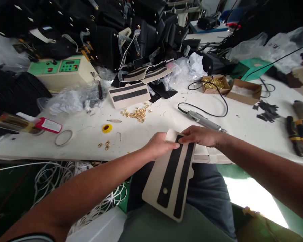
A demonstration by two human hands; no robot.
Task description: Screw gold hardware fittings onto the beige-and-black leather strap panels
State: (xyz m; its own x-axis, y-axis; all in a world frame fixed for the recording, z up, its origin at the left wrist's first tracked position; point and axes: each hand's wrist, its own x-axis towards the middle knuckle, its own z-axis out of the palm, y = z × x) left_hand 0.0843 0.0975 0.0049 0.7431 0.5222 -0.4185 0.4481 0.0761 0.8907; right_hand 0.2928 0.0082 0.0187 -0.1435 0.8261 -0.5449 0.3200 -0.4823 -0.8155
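Observation:
A flat beige panel (155,179) with two black strips lies tilted over my lap, its far end at the table edge. A small round metal stud shows near the lower end of one strip. My left hand (159,146) grips the panel's far left side, thumb on top. On the far right side, my right hand (198,136) is closed on the same panel, thumb pressed near the black strip. The fingers underneath are hidden. Beyond my right hand lies a grey electric screwdriver (202,119) with a black cord.
Gold hardware (137,114) is heaped mid-table near stacked beige panels (130,95). A yellow tape roll (107,128) and red bottle (49,124) lie left. Cardboard boxes (244,91), black pieces (267,111) and pliers (296,134) are right. Black bags (103,43) and a control box (63,74) stand behind.

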